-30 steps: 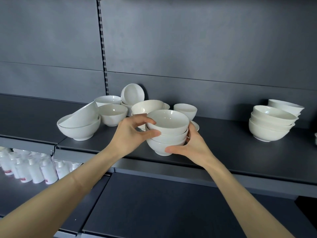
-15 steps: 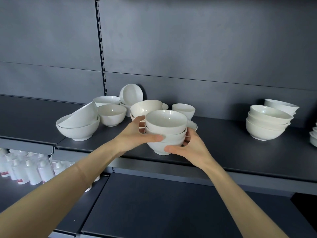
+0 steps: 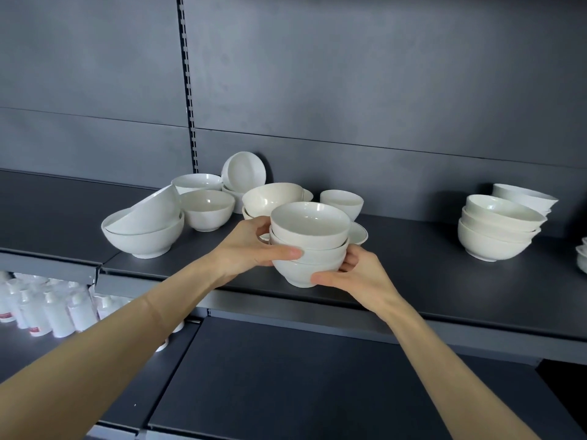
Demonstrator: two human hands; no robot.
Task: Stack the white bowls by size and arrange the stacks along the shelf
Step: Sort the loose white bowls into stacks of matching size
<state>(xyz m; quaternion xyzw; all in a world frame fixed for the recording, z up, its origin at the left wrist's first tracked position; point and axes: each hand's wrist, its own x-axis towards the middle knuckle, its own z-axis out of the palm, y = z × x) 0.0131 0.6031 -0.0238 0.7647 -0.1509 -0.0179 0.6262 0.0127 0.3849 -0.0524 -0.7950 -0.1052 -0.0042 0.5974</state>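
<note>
A stack of three small white bowls (image 3: 309,236) stands near the front edge of the dark shelf (image 3: 413,268). My left hand (image 3: 251,246) grips its left side, thumb across the middle bowl. My right hand (image 3: 355,274) holds the lowest bowl from the right, thumb at its foot. Behind lie several loose white bowls: a large one (image 3: 143,236) with another tilted inside it, a medium bowl (image 3: 208,209), one on its side (image 3: 244,171) against the back wall. A finished stack of larger bowls (image 3: 495,230) stands at the right.
The shelf's back wall (image 3: 349,90) is dark grey, with a slotted upright (image 3: 187,84). White bottles (image 3: 47,309) crowd the lower shelf at the left. More white dishes (image 3: 583,252) peek in at the right edge. A lower dark shelf (image 3: 286,376) runs beneath my arms.
My left thumb has slid from the top bowl's rim down across the middle bowl. Both hands stay on the stack, which has barely shifted.
</note>
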